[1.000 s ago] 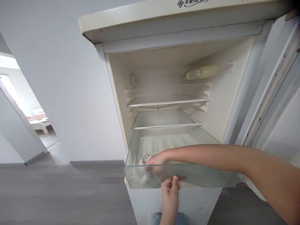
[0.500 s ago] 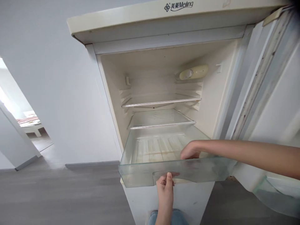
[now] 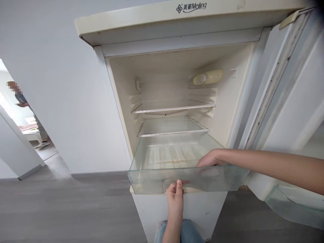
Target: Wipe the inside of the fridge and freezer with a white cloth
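A clear plastic crisper drawer (image 3: 141, 179) is pulled partway out of an open cream fridge (image 3: 177, 23). My left hand (image 3: 174, 194) grips the recessed handle at the middle of the drawer's front, fingers curled under it. My right arm comes in from the right, and my right hand (image 3: 210, 158) is down inside the drawer at its right side. Its fingers are curled downward on a pale cloth that shows only dimly through the drawer's front wall. The ribbed drawer floor (image 3: 167, 155) has some brownish staining.
Two glass shelves (image 3: 173, 108) sit above the drawer, with a thermostat housing (image 3: 208, 77) on the right inner wall. The fridge door (image 3: 291, 101) stands open at the right, with a clear door bin (image 3: 291, 209) low down. A person (image 3: 22, 104) stands in the doorway far left. The floor is grey.
My right hand has swept from the drawer's front left corner across to its right side. The white cloth, plain before, is now mostly hidden. A person has appeared in the doorway.
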### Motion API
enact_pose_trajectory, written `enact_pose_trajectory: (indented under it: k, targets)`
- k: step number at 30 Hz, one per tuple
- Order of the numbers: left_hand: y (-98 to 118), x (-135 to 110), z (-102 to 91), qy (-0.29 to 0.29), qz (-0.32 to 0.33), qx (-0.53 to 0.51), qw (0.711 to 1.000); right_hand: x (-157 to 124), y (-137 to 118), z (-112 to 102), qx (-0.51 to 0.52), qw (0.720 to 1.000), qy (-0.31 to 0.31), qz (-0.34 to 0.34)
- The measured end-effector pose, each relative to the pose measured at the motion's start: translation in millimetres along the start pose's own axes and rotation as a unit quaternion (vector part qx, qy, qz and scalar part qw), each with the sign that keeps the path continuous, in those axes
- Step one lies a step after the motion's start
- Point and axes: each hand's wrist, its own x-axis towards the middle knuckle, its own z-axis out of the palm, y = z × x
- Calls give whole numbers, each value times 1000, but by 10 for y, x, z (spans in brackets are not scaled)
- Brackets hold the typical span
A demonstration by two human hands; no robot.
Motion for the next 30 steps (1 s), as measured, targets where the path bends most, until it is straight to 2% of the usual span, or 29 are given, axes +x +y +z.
enact_pose_trajectory:
  k: [3,8,12,15,18,22,30]
  targets:
    - [-8,4,1,3,-3,0,1000,47,-305,63,73,992,-94,-30]
    - [11,-7,20,8,1,4,1000,249,-1019,280,67,974,-172,-132]
    - [30,-20,24,-3,-4,22,1000,319,-1670,477,57,961,-138,-234]
    - [55,-34,25,-5,-8,35,999,280,-1929,576,-26,961,-98,-256]
    - [81,-46,30,-8,-8,40,999,192,-1873,595,-132,948,-13,-289]
    - [79,-42,39,-9,-3,46,999,-4,-1506,531,-232,924,57,-299]
    - [-16,-8,17,-6,4,49,999,-528,-588,331,-240,939,141,-204]
